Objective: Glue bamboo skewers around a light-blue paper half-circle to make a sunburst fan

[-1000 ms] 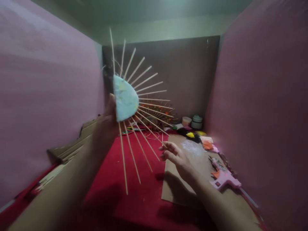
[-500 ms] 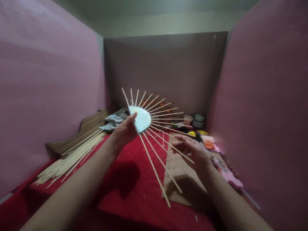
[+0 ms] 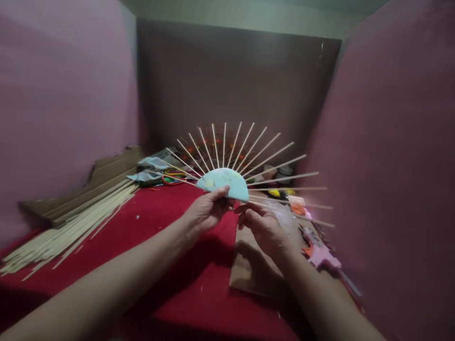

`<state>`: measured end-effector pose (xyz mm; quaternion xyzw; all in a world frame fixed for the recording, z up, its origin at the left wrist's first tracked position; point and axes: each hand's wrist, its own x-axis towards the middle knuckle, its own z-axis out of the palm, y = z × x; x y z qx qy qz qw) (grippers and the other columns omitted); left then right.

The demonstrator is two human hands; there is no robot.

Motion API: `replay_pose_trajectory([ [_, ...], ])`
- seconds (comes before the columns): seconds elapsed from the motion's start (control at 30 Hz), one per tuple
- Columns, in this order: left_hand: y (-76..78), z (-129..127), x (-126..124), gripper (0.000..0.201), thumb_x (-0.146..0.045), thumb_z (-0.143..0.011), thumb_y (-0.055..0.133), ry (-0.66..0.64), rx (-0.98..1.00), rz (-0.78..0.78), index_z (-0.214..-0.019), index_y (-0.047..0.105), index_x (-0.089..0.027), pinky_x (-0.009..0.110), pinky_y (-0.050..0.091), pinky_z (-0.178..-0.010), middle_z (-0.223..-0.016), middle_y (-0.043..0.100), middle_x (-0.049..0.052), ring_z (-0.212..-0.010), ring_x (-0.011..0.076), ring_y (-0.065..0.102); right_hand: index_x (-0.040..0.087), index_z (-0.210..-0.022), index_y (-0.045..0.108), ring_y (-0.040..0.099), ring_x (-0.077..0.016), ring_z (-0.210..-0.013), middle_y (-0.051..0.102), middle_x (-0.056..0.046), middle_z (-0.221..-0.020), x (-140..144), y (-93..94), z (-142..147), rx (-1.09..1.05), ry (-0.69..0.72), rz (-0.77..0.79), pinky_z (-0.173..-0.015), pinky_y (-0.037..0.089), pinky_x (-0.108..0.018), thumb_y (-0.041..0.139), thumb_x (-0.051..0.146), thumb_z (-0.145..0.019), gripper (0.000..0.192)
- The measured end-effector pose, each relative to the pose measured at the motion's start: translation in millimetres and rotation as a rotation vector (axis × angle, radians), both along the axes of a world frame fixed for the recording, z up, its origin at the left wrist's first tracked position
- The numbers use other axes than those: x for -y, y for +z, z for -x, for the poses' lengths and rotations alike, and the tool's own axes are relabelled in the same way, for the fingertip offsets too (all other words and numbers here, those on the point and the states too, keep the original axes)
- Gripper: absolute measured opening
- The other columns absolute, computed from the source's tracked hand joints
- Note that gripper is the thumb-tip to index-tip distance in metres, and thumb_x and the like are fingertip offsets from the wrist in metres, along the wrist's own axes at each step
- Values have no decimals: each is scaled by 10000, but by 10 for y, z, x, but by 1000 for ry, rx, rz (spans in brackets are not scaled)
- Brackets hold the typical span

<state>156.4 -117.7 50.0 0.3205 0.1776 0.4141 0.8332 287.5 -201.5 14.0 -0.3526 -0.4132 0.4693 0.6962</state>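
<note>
A pale blue half-disc (image 3: pixel 231 182), which looks like foam, is held up in front of me with its flat edge down. Thin wooden sticks (image 3: pixel 267 157) fan out from its curved edge. My left hand (image 3: pixel 209 208) grips the half-disc at the flat edge, thumb on the front face. Close under the half-disc's right corner is my right hand (image 3: pixel 261 222), its fingers bent near the lowest sticks. Whether those fingertips pinch anything is unclear.
Loose sticks (image 3: pixel 71 222) lie in a bundle at left beside brown cardboard (image 3: pixel 110 177). A cardboard sheet (image 3: pixel 249 265) rests on the red cloth (image 3: pixel 152 227). A pink glue gun (image 3: pixel 323 258) lies at right. Scissors (image 3: pixel 174 177) are behind, and pink walls flank both sides.
The half-disc has turned so its flat edge faces down and its sticks fan upward. My right hand has moved left, from the sticks' outer ends to beside the half-disc.
</note>
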Motion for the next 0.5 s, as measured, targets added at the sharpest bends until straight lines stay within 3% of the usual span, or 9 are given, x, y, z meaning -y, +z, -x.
replay_pose_trajectory([
  [0.17,-247,-127,196,196,-147,-691,807,-73,-44,1,-798,666,-63,246,459,-451,-672,687,91,-514,149,603,177,-663,723,521,-96,-532,641,23,-601,16,10,31,-31,-188,-43,-524,423,-239,821,306,-664,162],
  [0.3,-282,-70,139,335,-196,-615,863,9,-27,-25,-863,661,-97,241,459,-461,-711,695,49,-546,138,606,167,-665,724,552,-113,-521,651,12,-593,-10,-27,-4,-69,-237,-10,-517,448,-258,824,316,-642,181],
  [0.5,-307,-17,85,354,-147,-564,864,96,-29,-38,-838,648,-92,221,467,-484,-685,682,22,-552,113,592,157,-678,734,564,-133,-525,660,-5,-581,-7,-44,28,-66,-238,12,-533,451,-285,809,306,-638,172],
])
